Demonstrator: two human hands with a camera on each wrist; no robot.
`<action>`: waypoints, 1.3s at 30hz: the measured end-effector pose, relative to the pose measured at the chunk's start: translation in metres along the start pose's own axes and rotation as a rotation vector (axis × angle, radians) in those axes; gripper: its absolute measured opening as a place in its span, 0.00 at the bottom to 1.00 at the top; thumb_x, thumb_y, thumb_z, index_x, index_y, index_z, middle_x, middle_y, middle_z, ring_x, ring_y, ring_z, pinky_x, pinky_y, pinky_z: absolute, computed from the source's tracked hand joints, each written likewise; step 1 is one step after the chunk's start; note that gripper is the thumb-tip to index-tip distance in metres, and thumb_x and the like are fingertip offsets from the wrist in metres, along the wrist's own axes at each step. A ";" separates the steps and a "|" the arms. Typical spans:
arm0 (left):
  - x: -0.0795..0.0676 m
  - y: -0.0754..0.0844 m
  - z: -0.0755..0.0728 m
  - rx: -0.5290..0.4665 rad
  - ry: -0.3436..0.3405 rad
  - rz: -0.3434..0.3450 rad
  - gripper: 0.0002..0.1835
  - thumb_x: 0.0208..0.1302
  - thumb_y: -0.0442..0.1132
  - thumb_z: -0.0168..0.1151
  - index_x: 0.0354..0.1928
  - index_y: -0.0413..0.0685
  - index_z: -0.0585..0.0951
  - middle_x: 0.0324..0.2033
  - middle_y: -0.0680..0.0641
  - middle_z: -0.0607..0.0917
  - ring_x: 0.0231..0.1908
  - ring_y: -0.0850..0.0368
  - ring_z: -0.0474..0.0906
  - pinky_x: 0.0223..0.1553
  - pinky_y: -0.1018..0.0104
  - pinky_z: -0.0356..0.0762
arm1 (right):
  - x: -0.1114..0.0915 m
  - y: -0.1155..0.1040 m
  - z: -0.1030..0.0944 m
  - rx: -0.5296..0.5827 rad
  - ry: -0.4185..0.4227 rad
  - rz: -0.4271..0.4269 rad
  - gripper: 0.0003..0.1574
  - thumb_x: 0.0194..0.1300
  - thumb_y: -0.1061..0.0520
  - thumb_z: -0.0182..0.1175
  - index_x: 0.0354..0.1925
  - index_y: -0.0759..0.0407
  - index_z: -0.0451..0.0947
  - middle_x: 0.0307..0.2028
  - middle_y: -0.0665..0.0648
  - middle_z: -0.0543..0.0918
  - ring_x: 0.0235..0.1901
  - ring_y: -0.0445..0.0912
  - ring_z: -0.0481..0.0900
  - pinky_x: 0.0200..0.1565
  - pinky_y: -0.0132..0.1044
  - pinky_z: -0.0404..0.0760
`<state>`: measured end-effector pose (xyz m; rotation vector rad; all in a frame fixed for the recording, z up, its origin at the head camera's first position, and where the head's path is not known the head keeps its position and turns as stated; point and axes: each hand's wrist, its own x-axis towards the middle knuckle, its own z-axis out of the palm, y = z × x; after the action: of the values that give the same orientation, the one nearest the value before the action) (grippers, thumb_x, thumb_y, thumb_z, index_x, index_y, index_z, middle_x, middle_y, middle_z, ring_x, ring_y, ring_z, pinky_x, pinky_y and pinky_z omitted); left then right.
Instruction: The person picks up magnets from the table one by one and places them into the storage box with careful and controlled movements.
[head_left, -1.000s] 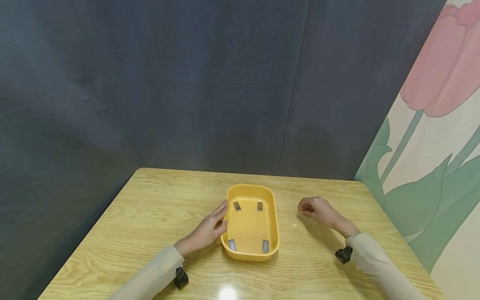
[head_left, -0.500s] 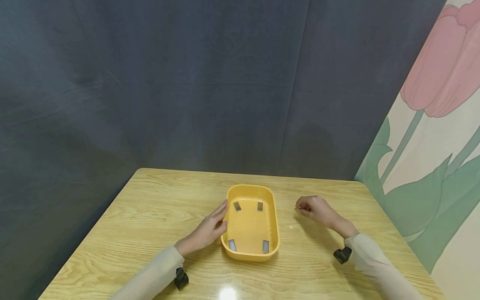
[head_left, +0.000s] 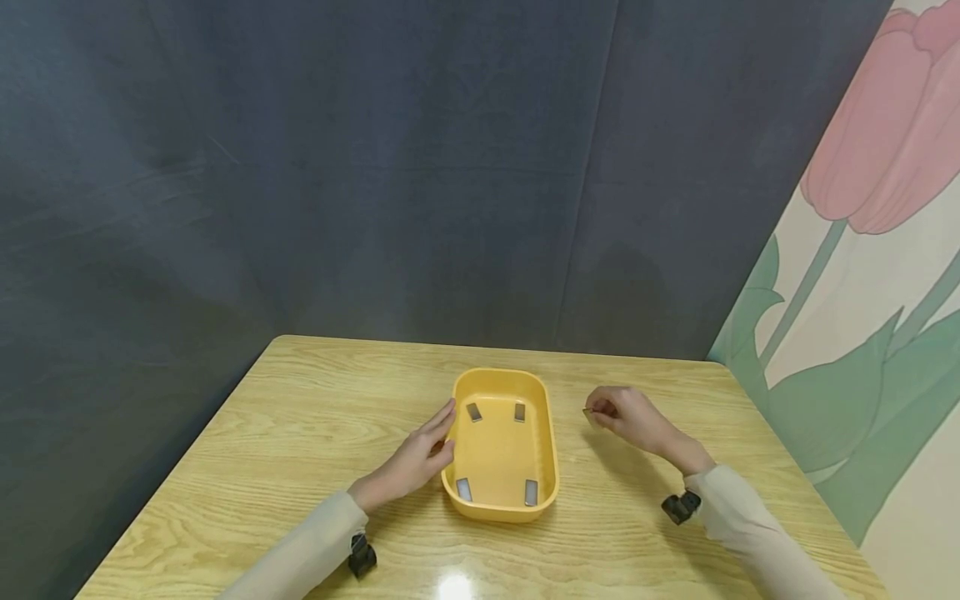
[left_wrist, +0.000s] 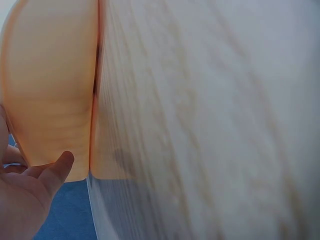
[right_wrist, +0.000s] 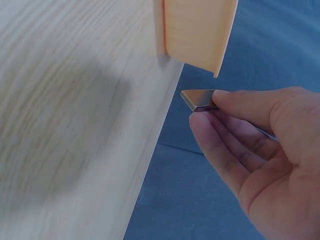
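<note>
A yellow plastic tub (head_left: 501, 450) stands on the wooden table, with several small shiny metal blocks lying near its inner corners, among them a near right block (head_left: 531, 492) and a far left block (head_left: 474, 412). My left hand (head_left: 408, 468) rests against the tub's left side, fingers mostly straight; the left wrist view shows its thumb against the outer wall. To the right of the tub, my right hand (head_left: 636, 418) pinches another small rectangular metal block (right_wrist: 199, 97) between thumb and fingers. That block is held above the table, apart from the tub.
The wooden table (head_left: 315, 433) extends on both sides of the tub. A dark blue curtain (head_left: 450, 183) hangs behind and to the left of it. At the right is a wall (head_left: 892, 275) painted with a pink tulip. Both wrists wear small black cameras.
My right hand has moved slightly left and up in the head view, bringing the pinched metal block nearer the tub. The left hand and the tub have stayed in place.
</note>
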<state>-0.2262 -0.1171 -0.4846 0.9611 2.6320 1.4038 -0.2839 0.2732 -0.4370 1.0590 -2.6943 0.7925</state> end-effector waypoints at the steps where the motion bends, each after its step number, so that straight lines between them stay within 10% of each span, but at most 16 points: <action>1: 0.000 0.000 0.000 0.000 0.002 0.002 0.30 0.75 0.31 0.49 0.74 0.30 0.53 0.76 0.37 0.47 0.71 0.46 0.54 0.59 0.65 0.73 | 0.001 -0.002 0.000 0.001 0.004 0.001 0.08 0.62 0.70 0.66 0.38 0.61 0.81 0.31 0.51 0.84 0.28 0.38 0.80 0.29 0.30 0.83; 39: 0.000 0.000 0.001 0.003 0.003 0.019 0.30 0.75 0.30 0.49 0.73 0.26 0.53 0.76 0.35 0.47 0.70 0.44 0.58 0.57 0.66 0.76 | 0.025 -0.036 0.003 0.144 0.056 -0.055 0.06 0.62 0.72 0.64 0.36 0.63 0.81 0.31 0.56 0.86 0.29 0.45 0.84 0.30 0.31 0.85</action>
<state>-0.2255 -0.1163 -0.4858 0.9874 2.6349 1.4071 -0.2779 0.2348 -0.4170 1.1177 -2.5825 1.0039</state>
